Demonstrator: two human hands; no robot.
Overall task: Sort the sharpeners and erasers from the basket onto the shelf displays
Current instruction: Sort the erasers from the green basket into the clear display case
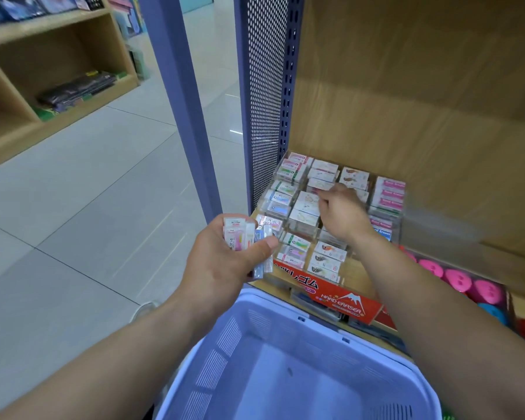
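Observation:
My left hand [225, 262] grips a bundle of packaged erasers [246, 241], held upright above the basket's far-left corner. My right hand [340, 213] reaches into the clear tiered eraser display [297, 219] on the shelf, its curled fingertips pinching a small eraser [315, 190] at a middle compartment. The display's red front reads "HARD ERASER" [343, 301]. The pale blue basket [255, 334] sits below my arms, and its visible inside holds nothing.
Pink and blue round sharpeners [458, 280] lie in a tray right of the eraser display. A purple perforated upright [264, 101] bounds the shelf's left side. Tiled floor and a wooden bookshelf [43, 71] lie to the left.

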